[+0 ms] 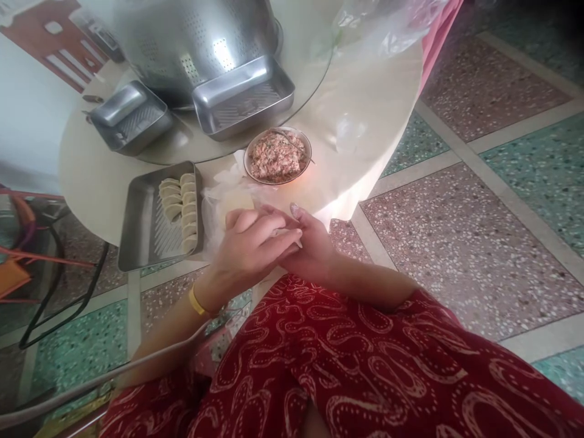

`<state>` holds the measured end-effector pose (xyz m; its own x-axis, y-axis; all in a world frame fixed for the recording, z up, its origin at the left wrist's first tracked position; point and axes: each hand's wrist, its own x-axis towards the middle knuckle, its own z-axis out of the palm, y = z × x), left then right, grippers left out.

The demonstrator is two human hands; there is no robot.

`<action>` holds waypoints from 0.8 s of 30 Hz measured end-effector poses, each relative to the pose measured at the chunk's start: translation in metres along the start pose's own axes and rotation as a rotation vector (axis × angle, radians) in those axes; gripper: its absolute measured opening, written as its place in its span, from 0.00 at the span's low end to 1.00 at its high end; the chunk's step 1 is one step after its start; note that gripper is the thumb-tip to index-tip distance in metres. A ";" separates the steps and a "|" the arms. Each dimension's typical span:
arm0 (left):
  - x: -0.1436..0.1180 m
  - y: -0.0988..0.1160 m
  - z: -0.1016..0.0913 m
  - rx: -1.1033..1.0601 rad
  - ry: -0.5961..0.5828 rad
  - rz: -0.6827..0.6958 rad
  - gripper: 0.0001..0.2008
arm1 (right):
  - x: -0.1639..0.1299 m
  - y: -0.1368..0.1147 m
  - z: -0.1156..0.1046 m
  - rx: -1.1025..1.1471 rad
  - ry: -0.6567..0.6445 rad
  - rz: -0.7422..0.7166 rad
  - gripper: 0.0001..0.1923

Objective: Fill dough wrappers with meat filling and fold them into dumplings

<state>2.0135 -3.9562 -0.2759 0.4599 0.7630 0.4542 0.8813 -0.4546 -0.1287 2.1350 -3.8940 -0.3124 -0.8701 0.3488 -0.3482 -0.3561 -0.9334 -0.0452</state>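
In front of my lap, my left hand [249, 240] and my right hand [312, 246] come together over the table's near edge. Between them they pinch a dumpling [298, 243]. Only a pale edge of its dough shows, and the rest is hidden by my fingers. Just beyond my left hand lie square pale dough wrappers [236, 202] in a crumpled plastic bag [211, 210]. A bowl of minced filling [277, 157] with a spoon in it stands past my hands. To the left, a metal tray [141, 213] holds two rows of folded dumplings [188, 210].
Two more metal trays [244, 100] [132, 121] and a large perforated metal pot [196, 48] stand at the back on the glass turntable. Clear plastic [392, 30] lies at the far right. A cable [114, 370] crosses my left forearm. A chair [50, 42] stands behind the table.
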 end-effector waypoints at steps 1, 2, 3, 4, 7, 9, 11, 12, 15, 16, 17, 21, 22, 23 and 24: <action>0.001 0.000 0.000 -0.014 -0.005 0.009 0.05 | 0.000 0.001 0.000 0.017 -0.015 -0.004 0.22; 0.002 0.000 0.000 -0.029 -0.007 0.020 0.04 | -0.001 0.001 0.000 0.035 -0.029 -0.004 0.23; 0.003 -0.001 -0.001 -0.046 -0.005 0.036 0.04 | -0.001 0.001 0.000 0.050 -0.039 0.003 0.23; 0.004 -0.001 -0.001 -0.061 -0.006 0.055 0.05 | -0.002 0.000 0.000 0.057 -0.048 0.017 0.24; 0.005 -0.002 -0.001 -0.088 -0.024 0.096 0.05 | -0.004 -0.003 -0.001 0.024 -0.040 0.054 0.26; 0.005 -0.002 0.002 -0.121 -0.057 0.109 0.04 | -0.004 -0.005 -0.002 -0.009 -0.013 0.054 0.27; 0.004 -0.001 0.006 -0.179 -0.104 0.125 0.03 | -0.003 -0.005 -0.005 -0.013 -0.014 0.067 0.30; 0.004 -0.001 0.009 -0.203 -0.128 0.130 0.03 | -0.002 -0.005 -0.006 -0.004 -0.033 0.072 0.31; 0.002 0.000 0.016 -0.226 -0.170 0.130 0.03 | 0.001 -0.003 -0.013 0.028 -0.077 0.076 0.31; 0.002 0.000 0.017 -0.224 -0.173 0.131 0.03 | 0.002 -0.002 -0.016 0.041 -0.083 0.074 0.31; 0.002 0.000 0.018 -0.225 -0.169 0.137 0.03 | 0.003 -0.002 -0.017 0.055 -0.088 0.079 0.30; 0.004 -0.001 0.022 -0.235 -0.161 0.145 0.04 | 0.005 -0.005 -0.019 0.118 -0.117 0.093 0.33; 0.005 -0.001 0.023 -0.238 -0.164 0.139 0.04 | 0.004 -0.005 -0.019 0.138 -0.113 0.083 0.34; 0.006 0.000 0.023 -0.239 -0.176 0.132 0.04 | 0.004 -0.006 -0.019 0.160 -0.106 0.068 0.33; 0.007 0.000 0.024 -0.238 -0.184 0.128 0.04 | 0.004 -0.007 -0.018 0.177 -0.099 0.057 0.33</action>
<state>2.0197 -3.9397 -0.2938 0.5967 0.7527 0.2783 0.7747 -0.6307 0.0450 2.1405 -3.8882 -0.3305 -0.9166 0.3108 -0.2513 -0.3522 -0.9254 0.1401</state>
